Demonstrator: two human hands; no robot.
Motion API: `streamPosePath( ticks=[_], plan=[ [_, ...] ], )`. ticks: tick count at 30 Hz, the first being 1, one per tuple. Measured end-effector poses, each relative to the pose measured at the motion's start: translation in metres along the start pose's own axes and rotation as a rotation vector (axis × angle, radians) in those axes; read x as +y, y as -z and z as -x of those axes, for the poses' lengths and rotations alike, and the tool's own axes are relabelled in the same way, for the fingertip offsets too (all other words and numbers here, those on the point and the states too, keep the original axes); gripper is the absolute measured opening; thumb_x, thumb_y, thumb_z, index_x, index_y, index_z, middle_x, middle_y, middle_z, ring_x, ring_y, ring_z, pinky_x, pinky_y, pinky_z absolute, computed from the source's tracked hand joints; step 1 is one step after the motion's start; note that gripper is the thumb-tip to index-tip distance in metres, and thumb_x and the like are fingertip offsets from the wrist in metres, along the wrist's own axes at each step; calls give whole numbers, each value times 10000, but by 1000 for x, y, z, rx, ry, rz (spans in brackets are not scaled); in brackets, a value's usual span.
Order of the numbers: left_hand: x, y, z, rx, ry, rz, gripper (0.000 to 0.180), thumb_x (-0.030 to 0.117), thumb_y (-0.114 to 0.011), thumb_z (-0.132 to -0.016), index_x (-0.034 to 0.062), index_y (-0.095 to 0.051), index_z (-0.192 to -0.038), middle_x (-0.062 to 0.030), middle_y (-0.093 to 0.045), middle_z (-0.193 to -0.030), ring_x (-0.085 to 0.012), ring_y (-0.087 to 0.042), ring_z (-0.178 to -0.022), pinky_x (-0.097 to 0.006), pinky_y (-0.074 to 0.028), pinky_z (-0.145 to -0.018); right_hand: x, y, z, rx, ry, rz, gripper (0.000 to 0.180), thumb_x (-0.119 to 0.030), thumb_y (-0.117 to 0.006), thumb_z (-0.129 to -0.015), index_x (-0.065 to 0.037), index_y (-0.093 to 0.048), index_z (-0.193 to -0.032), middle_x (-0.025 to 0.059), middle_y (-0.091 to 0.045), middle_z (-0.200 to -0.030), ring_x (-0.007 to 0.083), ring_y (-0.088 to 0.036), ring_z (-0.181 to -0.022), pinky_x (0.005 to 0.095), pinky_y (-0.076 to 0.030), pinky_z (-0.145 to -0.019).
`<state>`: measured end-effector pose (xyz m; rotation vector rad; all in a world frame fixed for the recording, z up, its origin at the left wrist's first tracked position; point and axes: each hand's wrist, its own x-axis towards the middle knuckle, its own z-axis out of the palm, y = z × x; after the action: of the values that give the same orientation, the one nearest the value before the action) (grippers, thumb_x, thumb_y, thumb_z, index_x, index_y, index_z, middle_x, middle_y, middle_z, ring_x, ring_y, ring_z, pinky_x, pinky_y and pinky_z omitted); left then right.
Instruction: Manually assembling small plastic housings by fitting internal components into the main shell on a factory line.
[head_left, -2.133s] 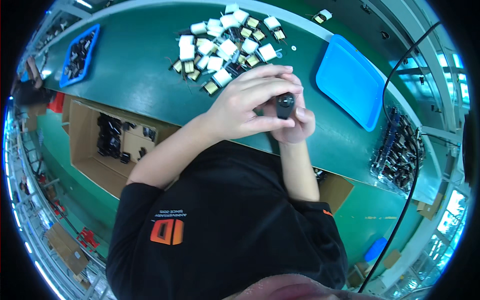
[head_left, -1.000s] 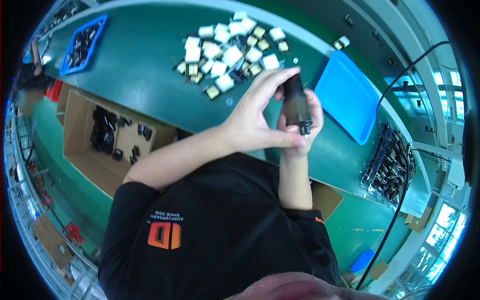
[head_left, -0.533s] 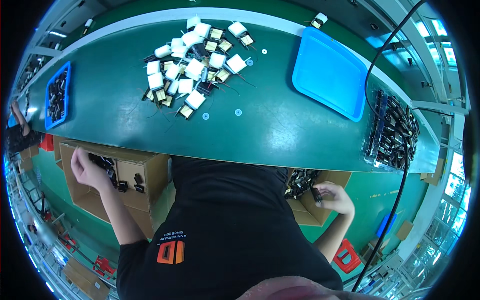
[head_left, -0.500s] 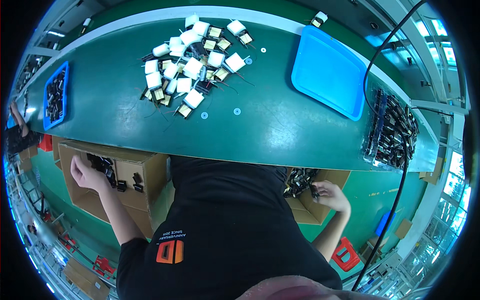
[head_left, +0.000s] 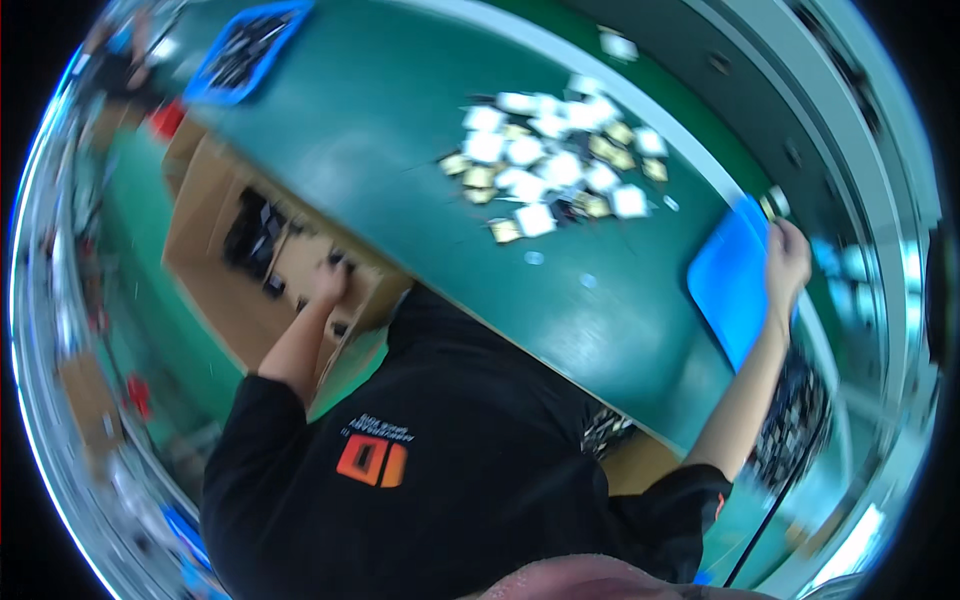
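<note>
since half a sec. ago the right hand (head_left: 787, 262) has been swung up from the box under the bench to the far edge of the blue tray (head_left: 728, 290), and the view has been tilted hard; the left hand (head_left: 330, 282) is kept low in the cardboard box (head_left: 205, 215) at the person's left. whole frame is smeared by motion blur, so fine detail is lost. a small pale part (head_left: 772, 203) is seen at the right fingertips, just over the tray's top corner; whether it is pinched or only touched can't be told, nor can its long axis or facing be made out. right fingers are curled toward the tray rim, degree of closure unclear. left hand is set down among dark parts (head_left: 248, 228) in the box, fingers bent and partly hidden by them; a hold on anything can't be confirmed. the tray is laid on the green bench (head_left: 400, 150), its long axis running away from the person, right edge cut by the forearm. white and tan components (head_left: 548, 170) are heaped mid-bench, well apart from both hands. a second blue bin (head_left: 248, 48) is blurred at top left.
</note>
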<state>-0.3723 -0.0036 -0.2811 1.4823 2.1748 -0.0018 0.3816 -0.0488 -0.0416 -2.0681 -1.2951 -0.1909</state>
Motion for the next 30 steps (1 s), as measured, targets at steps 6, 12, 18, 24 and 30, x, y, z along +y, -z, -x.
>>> streamPosePath(
  ticks=[6, 12, 18, 24, 30],
  plan=[
    [9, -1, 9, -80, 111, 55, 595, 524, -683, -807, 60, -588, -1168, -204, -614, -1173, -357, -576, -1115, -440, -446, -956, 106, -55, -106, -485, -394, 424, 750, -607, -532, -862, 90, -634, -1118, 318, -633, -1107, 444, -596, -1092, 470, -462, -940],
    [21, 20, 6, 71, 73, 394, 774, 410, -818, -703, -8, -500, -1271, -218, -645, -1054, -281, -645, -985, -376, -511, -819, 89, -82, -122, -356, -300, 549, 657, -543, -583, -855, 60, -627, -1113, 301, -644, -1097, 430, -613, -1072, 472, -475, -931],
    [17, 5, -35, -63, 31, 213, 570, 365, -792, -734, -4, -590, -1118, -144, -662, -925, -262, -653, -785, -409, -520, -719, 101, -83, -114, -104, -208, 409, 492, -296, -737, -772, 42, -607, -1106, 236, -673, -1053, 376, -649, -1013, 440, -505, -892],
    [-17, 19, -40, -11, 65, 648, 332, 265, -804, -744, 16, -590, -794, -52, -622, -781, -159, -567, -725, -343, -480, -654, 31, -77, -96, -91, -338, -749, 272, -22, -656, -869, 27, -616, -1134, 109, -669, -977, 187, -650, -838, 306, -531, -739],
    [11, 182, -12, 1095, -211, 1029, 312, 91, -725, -858, 7, -481, -1034, -72, -611, -937, -124, -575, -833, -250, -472, -721, -80, -19, 13, -480, -724, -1858, 351, -21, -499, -865, 33, -519, -1211, 157, -584, -1018, 214, -549, -816, 311, -490, -724]
  ],
)
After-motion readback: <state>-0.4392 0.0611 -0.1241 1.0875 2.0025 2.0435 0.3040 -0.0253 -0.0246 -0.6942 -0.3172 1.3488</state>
